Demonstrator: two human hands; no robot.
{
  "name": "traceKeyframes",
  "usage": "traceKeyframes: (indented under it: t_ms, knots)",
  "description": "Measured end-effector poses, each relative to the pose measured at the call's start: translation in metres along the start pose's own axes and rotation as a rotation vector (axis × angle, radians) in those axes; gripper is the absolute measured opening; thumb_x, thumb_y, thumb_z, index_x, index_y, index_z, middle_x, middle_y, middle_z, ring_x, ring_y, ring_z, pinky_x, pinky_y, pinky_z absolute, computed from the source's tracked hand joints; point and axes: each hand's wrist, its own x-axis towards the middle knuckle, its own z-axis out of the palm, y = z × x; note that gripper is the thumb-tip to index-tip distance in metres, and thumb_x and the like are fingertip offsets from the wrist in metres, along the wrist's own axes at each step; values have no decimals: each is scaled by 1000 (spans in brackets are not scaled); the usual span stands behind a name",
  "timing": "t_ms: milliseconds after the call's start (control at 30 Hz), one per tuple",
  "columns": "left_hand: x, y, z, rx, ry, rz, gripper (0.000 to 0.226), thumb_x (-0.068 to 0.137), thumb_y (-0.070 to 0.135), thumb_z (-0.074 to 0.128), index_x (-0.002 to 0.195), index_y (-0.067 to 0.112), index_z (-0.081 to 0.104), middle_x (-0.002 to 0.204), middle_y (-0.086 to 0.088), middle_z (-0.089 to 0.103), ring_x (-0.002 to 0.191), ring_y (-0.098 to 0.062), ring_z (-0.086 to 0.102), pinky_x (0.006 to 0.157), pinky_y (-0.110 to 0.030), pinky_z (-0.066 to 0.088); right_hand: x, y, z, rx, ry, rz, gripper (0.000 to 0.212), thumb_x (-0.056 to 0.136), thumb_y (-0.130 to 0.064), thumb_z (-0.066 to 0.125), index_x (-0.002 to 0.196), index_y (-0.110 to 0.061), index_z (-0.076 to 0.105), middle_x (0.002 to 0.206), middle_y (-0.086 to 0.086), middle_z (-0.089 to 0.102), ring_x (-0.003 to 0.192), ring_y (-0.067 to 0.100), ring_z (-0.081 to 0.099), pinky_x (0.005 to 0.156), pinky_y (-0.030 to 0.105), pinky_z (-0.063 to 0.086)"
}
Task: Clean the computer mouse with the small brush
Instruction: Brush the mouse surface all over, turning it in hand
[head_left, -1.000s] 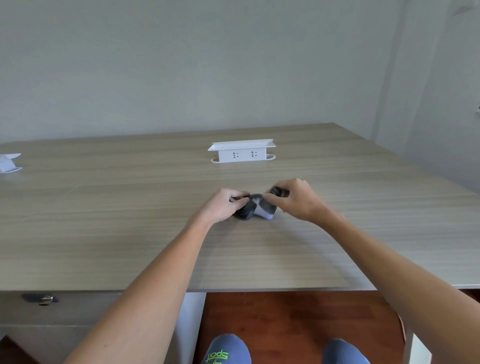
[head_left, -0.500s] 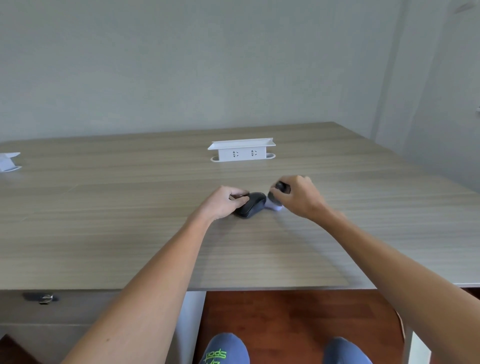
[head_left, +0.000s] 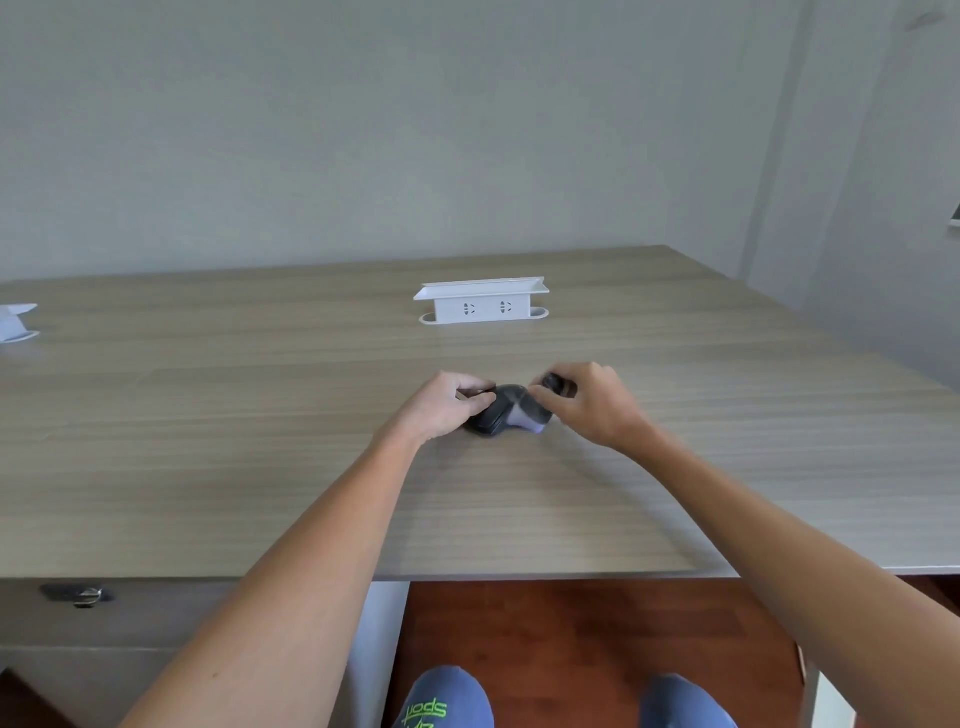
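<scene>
Brush (head_left: 530, 413) back over mouse (head_left: 491, 418), right hand (head_left: 587, 402) gripping.

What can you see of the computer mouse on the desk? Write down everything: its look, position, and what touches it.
The computer mouse is small, dark grey to black, with a smooth, matt, plastic-looking shell. It rests on the wooden desk, near the middle, in front of the white socket box. The left hand grips its left side. The right hand presses the small brush, its pale bristles blurred, against its right side. No cable or buttons can be made out.
</scene>
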Motion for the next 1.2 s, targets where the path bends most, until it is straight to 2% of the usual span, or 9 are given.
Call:
traceKeyframes:
  t_ms: [100,267,433,600,767,867,933,1100,1200]
  knots:
    - [0,1,0,0,-3,-2,34,98,28,64,130,24,70,115,5,72,94,-12,62,91,-23,44,1,3,-3,-25,145,18,16,90,-22,63,85,-13,75,76,0,73,72,18,62,62,23,47]
    - [2,-1,0,-12,7,-19,34,96,32,66,129,23,70,116,3,73,95,-13,64,94,-26,48,-2,-12,1,52,-148,-35,16,90,-29,67,88,-16,77,75,-1,72,66,15,63,64,25,50]
    - [1,0,0,-26,-3,-12,33,97,28,65,129,24,70,108,5,71,86,-7,61,91,-23,45,6,1,-2,-65,120,42,19,88,-23,61,81,-10,73,75,1,71,72,21,62,65,30,53]
    - [3,-1,-1,-34,-3,-22,35,96,30,66,130,24,70,110,5,71,94,-10,63,94,-24,46,3,-10,-1,-7,-81,-2,20,90,-28,66,84,-11,75,69,5,71,60,16,59,57,22,47]
    - [2,-1,0,-34,2,-16,34,97,29,66,130,24,70,113,5,71,95,-11,62,93,-23,44,9,-2,-4,-48,82,39,19,88,-24,64,80,-10,73,70,2,70,68,20,60,61,26,48]
    - [2,-1,-1,-42,-3,-19,34,97,29,66,130,23,70,110,6,70,98,-11,63,92,-23,44,6,-10,-7,100,-77,32,27,90,-31,68,82,-6,74,58,2,65,55,11,55,52,17,41]
    - [2,-1,0,-41,-3,-12,34,97,29,66,130,23,70,111,5,71,100,-12,64,93,-23,45,5,-9,-4,93,-134,51,27,90,-33,68,84,-7,75,58,1,66,56,10,56,53,18,42]
    - [2,-1,1,-28,0,-6,33,97,28,65,130,22,70,107,5,70,92,-11,61,89,-23,43,8,-2,-4,-29,115,47,20,89,-26,65,83,-10,73,69,4,68,65,18,56,57,20,43]
    - [5,-2,0,-18,-4,-11,34,96,28,67,129,21,71,108,5,71,96,-12,63,90,-24,45,3,-10,-5,78,-82,3,25,90,-33,68,84,-9,74,65,9,70,56,13,57,59,28,48]
